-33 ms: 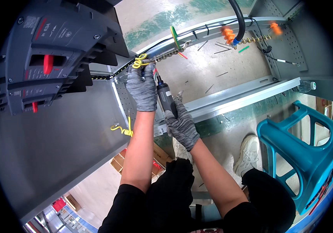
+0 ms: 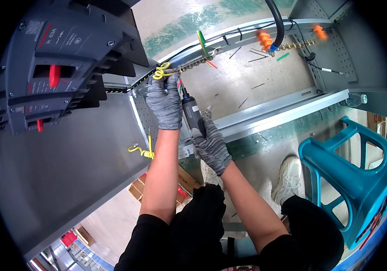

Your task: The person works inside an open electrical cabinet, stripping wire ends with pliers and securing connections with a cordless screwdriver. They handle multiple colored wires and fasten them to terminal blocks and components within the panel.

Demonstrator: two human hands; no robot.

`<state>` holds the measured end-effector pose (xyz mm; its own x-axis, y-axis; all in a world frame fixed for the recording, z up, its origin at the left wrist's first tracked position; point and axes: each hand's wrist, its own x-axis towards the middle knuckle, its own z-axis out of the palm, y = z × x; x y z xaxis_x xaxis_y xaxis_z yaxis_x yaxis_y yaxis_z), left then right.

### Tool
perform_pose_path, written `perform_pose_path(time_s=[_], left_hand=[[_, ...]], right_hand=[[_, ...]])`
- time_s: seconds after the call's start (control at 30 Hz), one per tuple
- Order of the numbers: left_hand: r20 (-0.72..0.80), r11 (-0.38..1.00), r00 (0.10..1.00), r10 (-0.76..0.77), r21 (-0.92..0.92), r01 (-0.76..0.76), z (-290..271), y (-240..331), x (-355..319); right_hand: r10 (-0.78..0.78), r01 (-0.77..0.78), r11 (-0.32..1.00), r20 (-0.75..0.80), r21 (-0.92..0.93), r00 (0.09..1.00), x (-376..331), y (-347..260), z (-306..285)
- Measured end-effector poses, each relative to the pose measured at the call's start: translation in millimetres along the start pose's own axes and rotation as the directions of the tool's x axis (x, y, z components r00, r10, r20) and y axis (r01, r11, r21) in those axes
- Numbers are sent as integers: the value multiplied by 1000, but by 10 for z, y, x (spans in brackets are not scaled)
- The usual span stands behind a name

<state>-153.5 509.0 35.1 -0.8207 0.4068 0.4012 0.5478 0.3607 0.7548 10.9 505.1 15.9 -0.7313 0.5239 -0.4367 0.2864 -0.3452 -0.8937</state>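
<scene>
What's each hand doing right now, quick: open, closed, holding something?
Left hand: fingers at the coiled yellow wire; whether it grips anything can't be told.
Right hand: closed, holding the dark handheld driver.

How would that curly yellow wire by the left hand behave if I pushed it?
The yellow wire by the left hand would probably flex, since it is bent into tight loops. It is likely light, being so thin. It may spring back somewhat, as its loops stand curled.

The right hand, in a grey knit glove, grips a black cylindrical power screwdriver, its tip near a silvery metal terminal bar. The grey-gloved left hand is at a coiled yellow wire.
</scene>
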Motion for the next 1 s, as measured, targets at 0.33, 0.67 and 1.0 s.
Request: perform_pose_path(time_s=[0.33,0.67,1.0], left_hand=[[2,992,999,-42,-116,42,26,65,-2],[-14,997,998,-58,-60,58,49,27,20],[-53,998,998,-39,-60,36,74,29,43]], right_hand=[[-29,29,1000,-106,2,994,-23,-151,14],[-143,133,989,-177,-65,974,-9,-141,32],[-63,45,961,-56,-274,996,134,-244,18]])
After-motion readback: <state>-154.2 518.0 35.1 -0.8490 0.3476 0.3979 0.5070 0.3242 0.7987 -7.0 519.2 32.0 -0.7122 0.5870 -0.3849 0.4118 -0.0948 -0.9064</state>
